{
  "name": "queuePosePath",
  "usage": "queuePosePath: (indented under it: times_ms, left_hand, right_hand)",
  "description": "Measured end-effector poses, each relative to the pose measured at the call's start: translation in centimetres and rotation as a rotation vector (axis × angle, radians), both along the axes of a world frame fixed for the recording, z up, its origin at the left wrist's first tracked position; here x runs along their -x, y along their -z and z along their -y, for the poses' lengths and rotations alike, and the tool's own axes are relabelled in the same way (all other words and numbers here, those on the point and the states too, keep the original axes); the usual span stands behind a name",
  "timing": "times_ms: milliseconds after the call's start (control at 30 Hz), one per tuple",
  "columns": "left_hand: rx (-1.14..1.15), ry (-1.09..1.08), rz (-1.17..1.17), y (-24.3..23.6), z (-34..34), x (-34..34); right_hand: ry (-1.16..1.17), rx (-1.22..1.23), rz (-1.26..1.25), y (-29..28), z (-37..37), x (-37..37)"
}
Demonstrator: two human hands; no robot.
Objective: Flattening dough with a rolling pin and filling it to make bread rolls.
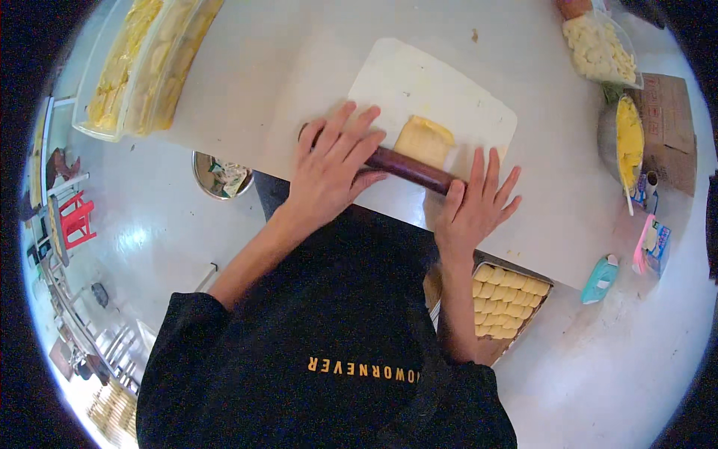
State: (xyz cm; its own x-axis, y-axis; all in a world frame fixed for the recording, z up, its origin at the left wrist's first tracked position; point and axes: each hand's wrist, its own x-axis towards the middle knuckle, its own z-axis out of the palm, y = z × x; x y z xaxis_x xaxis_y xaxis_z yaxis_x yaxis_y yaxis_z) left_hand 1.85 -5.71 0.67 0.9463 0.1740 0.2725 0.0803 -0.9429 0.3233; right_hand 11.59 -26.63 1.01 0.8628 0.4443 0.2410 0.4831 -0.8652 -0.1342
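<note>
A dark wooden rolling pin [411, 170] lies across the lower part of the white board [404, 71], against a piece of pale yellow dough [425, 136]. My left hand [329, 165] rests with spread fingers over the pin's left end, its thumb along the near side. My right hand [476, 209] lies spread at the pin's right end, thumb on the pin, fingers reaching onto the board and counter. Another bit of dough shows at the board's right edge, partly hidden by my fingers.
Counter [262, 82] holds yellow-filled containers [138, 67], a tub [598, 45] of pale pieces, a bowl [628, 135] of yellow mixture, cardboard [669, 112] and a teal pack [598, 277]. Below are a dough tray [508, 299], a steel bowl [223, 176] and a red stool [75, 221].
</note>
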Motion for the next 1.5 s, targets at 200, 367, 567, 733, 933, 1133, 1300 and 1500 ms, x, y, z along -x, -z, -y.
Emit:
queuePosePath:
  times_ms: [200,367,567,733,933,1133,1300,1500]
  left_hand:
    - [0.072,0.049,-0.023,-1.1,-0.2,1.3]
    - [-0.159,-0.012,0.008,-0.6,-2.1,-6.8]
    - [-0.152,-0.133,0.125,-0.3,-4.6,-15.0]
    - [-0.142,-0.139,0.098,-1.4,-1.9,-8.3]
    - [0.258,-0.002,-0.211,-0.5,-0.1,0.0]
    - [-0.1,-0.044,0.037,-0.3,-2.1,-3.9]
    - [-0.23,-0.117,0.099,-2.1,-5.9,-12.5]
    - [-0.099,-0.018,-0.002,-3.0,-7.4,-13.3]
  right_hand:
    - [-0.113,-0.421,-0.253,-0.6,1.3,1.3]
    - [-0.028,0.053,0.035,0.3,-1.7,-6.5]
    - [0.036,-0.111,0.065,0.6,-4.7,-14.1]
    - [0.032,-0.039,0.088,-0.3,-3.0,-7.3]
    - [-0.14,-0.46,-0.209,-0.7,1.8,0.4]
    - [-0.105,-0.241,-0.066,0.4,-1.1,-4.7]
    - [-0.025,0.102,0.017,-1.0,-6.7,-13.1]
    - [-0.086,-0.098,-0.063,-1.0,-7.9,-14.8]
